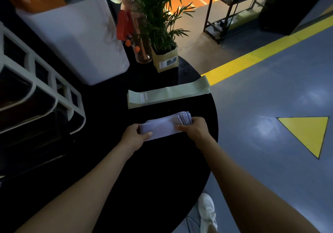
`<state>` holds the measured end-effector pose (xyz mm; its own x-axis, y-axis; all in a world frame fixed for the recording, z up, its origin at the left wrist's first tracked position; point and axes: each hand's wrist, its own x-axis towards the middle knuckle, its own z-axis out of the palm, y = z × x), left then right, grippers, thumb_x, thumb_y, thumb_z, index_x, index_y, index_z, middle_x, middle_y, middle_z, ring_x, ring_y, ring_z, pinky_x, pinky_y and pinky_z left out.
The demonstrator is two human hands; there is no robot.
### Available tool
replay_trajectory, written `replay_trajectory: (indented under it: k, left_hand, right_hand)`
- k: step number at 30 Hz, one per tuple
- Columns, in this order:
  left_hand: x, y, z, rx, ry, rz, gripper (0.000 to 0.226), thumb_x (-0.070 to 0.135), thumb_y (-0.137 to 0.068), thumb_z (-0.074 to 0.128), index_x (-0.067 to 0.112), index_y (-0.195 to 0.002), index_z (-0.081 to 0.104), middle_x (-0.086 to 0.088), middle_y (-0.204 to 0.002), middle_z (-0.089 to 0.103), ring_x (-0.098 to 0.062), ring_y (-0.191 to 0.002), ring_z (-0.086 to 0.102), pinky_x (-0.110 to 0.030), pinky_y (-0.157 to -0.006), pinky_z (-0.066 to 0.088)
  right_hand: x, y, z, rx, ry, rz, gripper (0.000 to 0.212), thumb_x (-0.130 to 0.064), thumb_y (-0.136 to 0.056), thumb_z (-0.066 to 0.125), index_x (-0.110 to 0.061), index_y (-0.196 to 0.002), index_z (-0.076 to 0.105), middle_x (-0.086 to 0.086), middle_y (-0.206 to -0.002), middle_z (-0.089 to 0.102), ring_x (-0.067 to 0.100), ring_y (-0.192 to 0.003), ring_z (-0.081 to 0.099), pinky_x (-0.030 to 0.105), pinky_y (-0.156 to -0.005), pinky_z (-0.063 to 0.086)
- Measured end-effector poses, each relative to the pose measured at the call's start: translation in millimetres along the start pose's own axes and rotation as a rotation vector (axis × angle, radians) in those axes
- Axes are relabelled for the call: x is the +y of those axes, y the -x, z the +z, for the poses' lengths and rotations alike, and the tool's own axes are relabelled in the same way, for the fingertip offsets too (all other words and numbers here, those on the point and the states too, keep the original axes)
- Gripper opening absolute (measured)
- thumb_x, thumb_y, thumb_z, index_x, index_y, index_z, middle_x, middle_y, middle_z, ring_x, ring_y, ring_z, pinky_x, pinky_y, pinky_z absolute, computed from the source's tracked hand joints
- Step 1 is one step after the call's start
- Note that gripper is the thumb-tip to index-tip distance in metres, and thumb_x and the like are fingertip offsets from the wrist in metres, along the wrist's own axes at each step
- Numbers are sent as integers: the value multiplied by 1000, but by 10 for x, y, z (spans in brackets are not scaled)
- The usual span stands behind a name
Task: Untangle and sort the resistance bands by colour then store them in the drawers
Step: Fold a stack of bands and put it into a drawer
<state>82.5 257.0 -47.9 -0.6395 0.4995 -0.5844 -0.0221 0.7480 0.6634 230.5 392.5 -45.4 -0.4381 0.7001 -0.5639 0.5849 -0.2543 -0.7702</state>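
Fingers of both hands close on the purple bands, one hand at each end, on the black table. Beyond lie the green bands, squared. Sorting looks done; next comes lifting the purple stack toward the drawers, left hand and right hand gripping evenly.

Green band: showing "30" near its right end
White patch on it: showing print too small to read
Plant pot label: staying unreadable

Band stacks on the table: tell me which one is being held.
The lilac stack, nearest the person: the left hand and right hand grip its two ends. The pale green stack lies untouched farther back.
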Motion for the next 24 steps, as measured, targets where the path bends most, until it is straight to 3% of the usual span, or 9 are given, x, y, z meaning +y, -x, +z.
replay_trajectory:
  k: [5,13,16,19,24]
  left_hand:
    - [-34,14,11,-54,61,-18,47,14,-88,64,9,-132,46,-9,-126,56,-20,-105,55,-30,-85,43]
    - [-96,-14,-4,-61,231,-77,47,15,-80,72,6,-123,54,-11,-111,64,-25,-96,64,-35,-82,52]
    - [-112,0,-4,-78,250,-51,52,19,-74,78,7,-120,57,-11,-112,66,-24,-97,66,-35,-82,53]
    - [-140,-17,6,-48,241,-43,55,20,-70,81,7,-118,58,-10,-111,67,-23,-96,66,-34,-82,53]
    - [-130,-8,52,0,253,-47,53,21,-74,78,10,-121,55,-7,-113,65,-23,-97,65,-38,-86,53]
  right_hand:
    - [46,36,-33,-11,-3,-17,31,-10,-77,75,5,-101,63,16,-87,62,32,-86,63,46,-85,53]
    - [36,28,-44,-24,-36,-49,31,-5,-76,74,3,-103,62,16,-91,62,32,-86,62,45,-85,53]
    - [66,27,0,17,-12,-113,26,-5,-76,73,0,-99,63,9,-83,62,23,-77,62,31,-70,54]
    - [79,48,24,15,-13,-145,23,-5,-79,70,-4,-99,59,0,-77,57,9,-66,54,14,-55,42]
    - [96,42,37,32,-35,-139,33,-10,-80,71,-1,-108,58,8,-91,60,19,-79,57,31,-73,50]
